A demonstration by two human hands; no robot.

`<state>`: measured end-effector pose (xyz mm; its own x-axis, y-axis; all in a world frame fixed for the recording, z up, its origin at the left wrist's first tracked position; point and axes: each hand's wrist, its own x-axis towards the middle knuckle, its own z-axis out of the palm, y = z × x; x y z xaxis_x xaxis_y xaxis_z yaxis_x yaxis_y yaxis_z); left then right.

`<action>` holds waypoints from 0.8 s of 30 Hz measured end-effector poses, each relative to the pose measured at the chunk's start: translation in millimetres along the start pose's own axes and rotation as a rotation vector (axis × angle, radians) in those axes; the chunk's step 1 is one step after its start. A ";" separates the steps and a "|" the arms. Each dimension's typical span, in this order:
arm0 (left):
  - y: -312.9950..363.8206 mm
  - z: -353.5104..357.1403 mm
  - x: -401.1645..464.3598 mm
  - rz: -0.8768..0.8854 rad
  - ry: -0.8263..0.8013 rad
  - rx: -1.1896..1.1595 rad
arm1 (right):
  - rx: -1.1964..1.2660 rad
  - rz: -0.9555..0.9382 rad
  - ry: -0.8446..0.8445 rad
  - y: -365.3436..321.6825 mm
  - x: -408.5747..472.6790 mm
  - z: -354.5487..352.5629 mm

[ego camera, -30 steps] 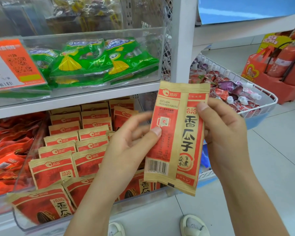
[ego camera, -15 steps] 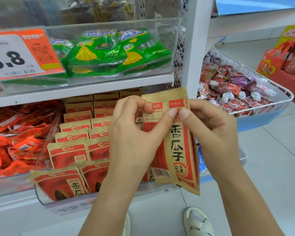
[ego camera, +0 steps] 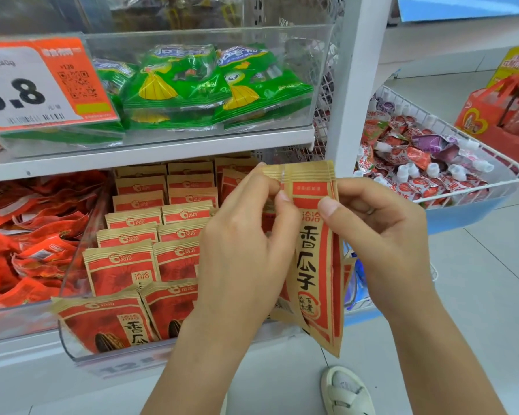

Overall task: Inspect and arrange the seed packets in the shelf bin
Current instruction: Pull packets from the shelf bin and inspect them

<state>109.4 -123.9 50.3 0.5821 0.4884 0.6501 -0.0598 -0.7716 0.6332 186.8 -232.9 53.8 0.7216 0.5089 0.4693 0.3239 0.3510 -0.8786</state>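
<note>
Before the shelf bin [ego camera: 72,351], both hands pinch a creased (kraft-and-red) seed packet [ego camera: 315,265].

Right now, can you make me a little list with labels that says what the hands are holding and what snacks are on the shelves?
held thing: brown-and-red seed packet, upright in front of the shelf
left hand: pinches the packet near its top
right hand: grips the packet's right edge
clear bin: rows of matching seed packets standing upright
shelf above: green snack bags in a clear box
price tag: orange and white, upper left
far left: orange-red wrappers
right: wire basket of small pouches
</note>
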 end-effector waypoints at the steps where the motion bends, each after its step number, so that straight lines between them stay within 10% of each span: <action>1: -0.8 0.0 0.2 -0.029 -0.016 -0.044 | -0.006 0.004 0.009 0.5 0.4 -0.1; 11: -5.8 3.9 0.3 -0.144 -0.021 -0.211 | -0.062 0.017 0.099 1.4 2.2 0.8; 24: -7.0 1.5 -0.3 -0.426 -0.503 -0.587 | 0.103 0.131 0.508 6.2 7.4 -25.7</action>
<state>110.9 -119.3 45.1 0.9295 0.3429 0.1358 -0.0834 -0.1633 0.9831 209.9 -247.1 49.6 0.9655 0.1178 0.2321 0.1681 0.3986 -0.9016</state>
